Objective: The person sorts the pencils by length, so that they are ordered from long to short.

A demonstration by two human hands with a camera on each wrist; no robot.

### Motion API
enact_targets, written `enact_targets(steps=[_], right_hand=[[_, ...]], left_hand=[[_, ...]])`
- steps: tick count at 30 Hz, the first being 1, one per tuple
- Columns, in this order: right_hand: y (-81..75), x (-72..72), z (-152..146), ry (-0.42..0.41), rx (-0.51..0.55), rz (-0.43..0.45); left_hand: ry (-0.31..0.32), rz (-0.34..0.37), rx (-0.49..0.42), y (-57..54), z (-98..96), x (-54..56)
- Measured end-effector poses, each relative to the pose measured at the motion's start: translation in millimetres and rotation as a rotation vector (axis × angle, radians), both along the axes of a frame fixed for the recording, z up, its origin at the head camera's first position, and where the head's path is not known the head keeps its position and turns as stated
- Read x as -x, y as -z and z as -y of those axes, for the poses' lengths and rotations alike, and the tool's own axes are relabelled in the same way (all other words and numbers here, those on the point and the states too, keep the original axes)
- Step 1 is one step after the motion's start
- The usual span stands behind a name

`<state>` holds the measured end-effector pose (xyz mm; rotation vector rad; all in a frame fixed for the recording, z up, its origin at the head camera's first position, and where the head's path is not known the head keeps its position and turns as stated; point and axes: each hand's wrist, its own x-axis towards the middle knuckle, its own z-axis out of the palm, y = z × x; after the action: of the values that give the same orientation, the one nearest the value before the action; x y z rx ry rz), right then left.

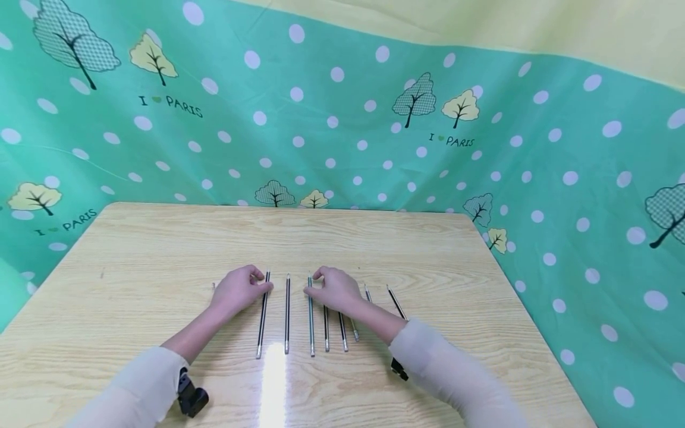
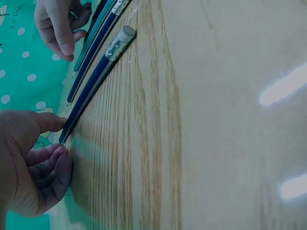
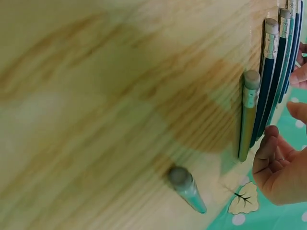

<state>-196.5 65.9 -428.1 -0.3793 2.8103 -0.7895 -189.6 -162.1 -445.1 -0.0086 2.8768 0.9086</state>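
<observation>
My left hand (image 1: 235, 292) pinches the far tip of a dark blue pencil (image 1: 262, 327) lying on the table, its thumb and fingers either side. The pencil's eraser end points toward me. My right hand (image 1: 338, 290) is at the far end of a teal pencil (image 1: 311, 324), thumb on one side and bent fingers on the other; I cannot tell whether they close on it. Between these two lies another dark pencil (image 1: 287, 315). Right of the teal one, two dark pencils (image 1: 326, 333) and a yellowish pencil (image 3: 249, 115) lie partly beneath my right hand.
Farther right, a black pencil (image 1: 396, 302) lies slanted, and a pencil tip (image 1: 367, 292) shows behind my right wrist. Another tip (image 1: 213, 286) pokes out behind my left hand. A green polka-dot cloth (image 1: 332, 119) hangs behind the wooden table (image 1: 160, 249) and along its right side.
</observation>
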Motion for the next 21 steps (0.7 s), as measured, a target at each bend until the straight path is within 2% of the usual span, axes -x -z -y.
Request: enact_targets(steps=[8, 21], right_hand=[[7.2, 2.0, 4.8, 0.019, 0.002, -0.021], [12.7, 6.3, 10.6, 0.070, -0.089, -0.088]], left_hand=[[-0.015, 0.016, -0.002, -0.8, -1.1, 0.0], [-0.035, 0.013, -0.029, 1.5, -3.3, 2.2]])
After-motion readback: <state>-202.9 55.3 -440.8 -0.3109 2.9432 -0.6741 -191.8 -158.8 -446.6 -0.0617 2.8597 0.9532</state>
